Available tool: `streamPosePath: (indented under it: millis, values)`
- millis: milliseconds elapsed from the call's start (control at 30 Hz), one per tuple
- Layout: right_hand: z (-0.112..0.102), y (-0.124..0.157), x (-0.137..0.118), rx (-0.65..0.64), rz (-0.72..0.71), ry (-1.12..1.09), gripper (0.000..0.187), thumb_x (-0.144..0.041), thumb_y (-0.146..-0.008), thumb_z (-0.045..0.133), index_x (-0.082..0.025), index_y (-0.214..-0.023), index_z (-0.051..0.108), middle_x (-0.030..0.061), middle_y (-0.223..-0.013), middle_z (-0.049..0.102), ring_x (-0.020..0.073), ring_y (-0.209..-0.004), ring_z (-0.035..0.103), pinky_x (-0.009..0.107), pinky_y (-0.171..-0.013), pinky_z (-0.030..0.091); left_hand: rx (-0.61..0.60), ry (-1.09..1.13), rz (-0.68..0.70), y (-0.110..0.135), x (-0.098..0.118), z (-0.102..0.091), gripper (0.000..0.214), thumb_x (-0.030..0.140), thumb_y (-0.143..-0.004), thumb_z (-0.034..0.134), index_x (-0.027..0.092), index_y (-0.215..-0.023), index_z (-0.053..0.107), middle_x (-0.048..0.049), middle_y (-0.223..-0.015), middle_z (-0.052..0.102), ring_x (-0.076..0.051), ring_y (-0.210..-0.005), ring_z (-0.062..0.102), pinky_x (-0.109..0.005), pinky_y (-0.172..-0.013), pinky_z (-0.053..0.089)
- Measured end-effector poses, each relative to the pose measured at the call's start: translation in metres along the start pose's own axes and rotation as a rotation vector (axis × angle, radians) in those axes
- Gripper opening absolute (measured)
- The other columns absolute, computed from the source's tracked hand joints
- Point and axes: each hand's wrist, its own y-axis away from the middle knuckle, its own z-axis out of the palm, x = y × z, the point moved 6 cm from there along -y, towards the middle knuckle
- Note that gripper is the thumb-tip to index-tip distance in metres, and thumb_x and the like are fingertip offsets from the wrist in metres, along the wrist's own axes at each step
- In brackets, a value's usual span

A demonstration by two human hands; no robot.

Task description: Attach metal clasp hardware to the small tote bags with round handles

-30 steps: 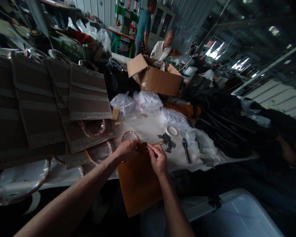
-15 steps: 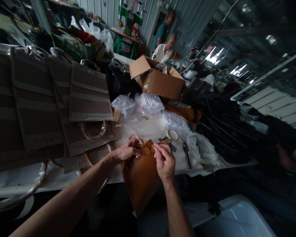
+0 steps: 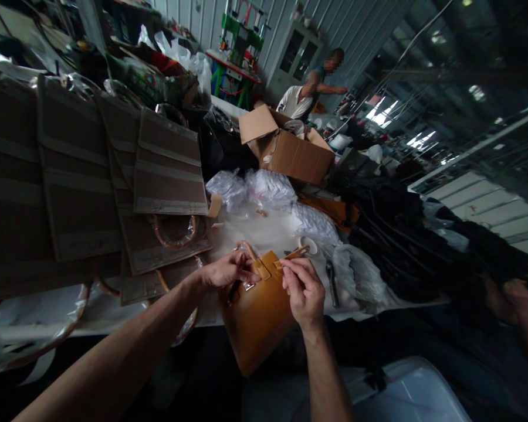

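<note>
A mustard-brown handbag [image 3: 257,325] leans at the table's front edge, its lower corner hanging over. My left hand [image 3: 226,271] is closed on the bag's upper edge beside the base of a wrapped handle [image 3: 245,247], thumb on the front face. Near the thumb sits a small shiny metal fitting [image 3: 249,286]. My right hand [image 3: 305,288] pinches a narrow brown strap [image 3: 295,254] at the bag's upper right. Its fingertips hide the held part of the strap.
Grey-covered bags with ring handles [image 3: 169,164] lie stacked at left. Behind are plastic-wrapped bundles [image 3: 270,189] and an open cardboard box [image 3: 297,157]. A dark-handled tool [image 3: 332,284], a tape roll [image 3: 308,245] and black material [image 3: 391,228] lie at right. Two people are farther back.
The handle's base tab, raised before, now lies against the bag's front. My right hand has moved slightly right with the strap. In the background, one person now leans with an arm stretched out.
</note>
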Motion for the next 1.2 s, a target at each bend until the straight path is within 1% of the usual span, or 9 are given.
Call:
streamPosePath:
  millis: [67,133,233,400,533,633,800,1000,1200]
  values:
    - [0.001,-0.002,-0.004,-0.027,-0.028,0.029,0.023,-0.023,-0.107,0.055,-0.024,-0.118,0.075,0.0053,-0.101,0.063,0.0107,-0.064,0.059,0.027,-0.062,0.056,-0.064,0.155,-0.001,-0.001,0.001,0.004,0.044,0.046,-0.064,0.093,0.015,-0.074,0.063,-0.0008,-0.074,0.064,-0.016,-0.072,0.061,-0.025,-0.069,0.049]
    - [0.002,-0.003,-0.008,-0.033,-0.054,0.049,0.023,-0.021,-0.106,0.056,-0.024,-0.119,0.076,0.0047,-0.099,0.062,0.0109,-0.066,0.06,0.027,-0.064,0.056,-0.07,0.216,0.002,-0.001,0.001,0.005,0.044,0.04,-0.061,0.096,0.014,-0.071,0.061,0.0023,-0.068,0.059,-0.012,-0.065,0.054,-0.022,-0.062,0.043]
    - [0.003,-0.004,-0.01,-0.036,-0.075,0.063,0.024,-0.018,-0.105,0.057,-0.024,-0.119,0.076,0.0039,-0.096,0.062,0.0118,-0.069,0.061,0.027,-0.066,0.056,-0.05,0.213,0.013,-0.001,0.003,0.003,0.044,0.038,-0.06,0.096,0.014,-0.069,0.061,0.0043,-0.064,0.055,-0.009,-0.059,0.047,-0.021,-0.057,0.037]
    - [0.004,-0.005,-0.013,-0.063,-0.113,0.09,0.026,-0.017,-0.105,0.056,-0.024,-0.121,0.076,0.0031,-0.091,0.061,0.0132,-0.07,0.061,0.028,-0.068,0.057,-0.058,0.2,0.019,0.001,0.004,0.003,0.041,0.039,-0.063,0.095,0.013,-0.073,0.065,0.0014,-0.068,0.061,-0.011,-0.062,0.051,-0.022,-0.06,0.039]
    - [0.006,-0.005,-0.017,-0.077,-0.168,0.13,0.026,-0.015,-0.105,0.059,-0.023,-0.123,0.076,0.0039,-0.09,0.062,0.0152,-0.077,0.064,0.029,-0.074,0.058,-0.061,0.199,0.03,0.0,0.001,0.002,0.043,0.038,-0.065,0.094,0.014,-0.066,0.058,0.0035,-0.062,0.055,-0.009,-0.059,0.046,-0.021,-0.057,0.035]
    - [0.009,-0.003,-0.018,-0.04,-0.185,0.175,0.024,-0.016,-0.104,0.061,-0.021,-0.122,0.076,0.0038,-0.085,0.063,0.0165,-0.079,0.065,0.03,-0.076,0.058,-0.063,0.214,0.037,-0.002,-0.003,0.003,0.045,0.038,-0.064,0.094,0.015,-0.066,0.056,0.0044,-0.063,0.052,-0.009,-0.058,0.045,-0.022,-0.057,0.036]
    - [0.013,0.004,-0.01,0.041,-0.101,0.187,0.021,-0.021,-0.105,0.061,-0.02,-0.12,0.076,0.0027,-0.084,0.064,0.0135,-0.066,0.064,0.028,-0.067,0.058,-0.037,0.227,0.039,-0.004,-0.009,0.001,0.045,0.037,-0.062,0.095,0.016,-0.067,0.056,0.0045,-0.062,0.052,-0.01,-0.058,0.048,-0.023,-0.057,0.038]
    - [0.017,0.007,-0.005,0.076,-0.074,0.144,0.019,-0.021,-0.105,0.062,-0.021,-0.118,0.076,0.0021,-0.083,0.064,0.0128,-0.064,0.063,0.026,-0.061,0.059,-0.025,0.236,0.026,-0.002,-0.004,0.002,0.042,0.036,-0.062,0.093,0.015,-0.066,0.057,0.0032,-0.062,0.056,-0.01,-0.058,0.049,-0.023,-0.057,0.038]
    - [0.021,0.006,-0.006,0.107,-0.104,0.172,0.019,-0.02,-0.105,0.062,-0.02,-0.117,0.076,0.002,-0.082,0.065,0.0132,-0.064,0.063,0.029,-0.067,0.061,-0.019,0.257,0.018,0.002,0.003,0.004,0.042,0.035,-0.06,0.096,0.014,-0.065,0.06,0.0031,-0.06,0.057,-0.009,-0.056,0.046,-0.022,-0.054,0.035]
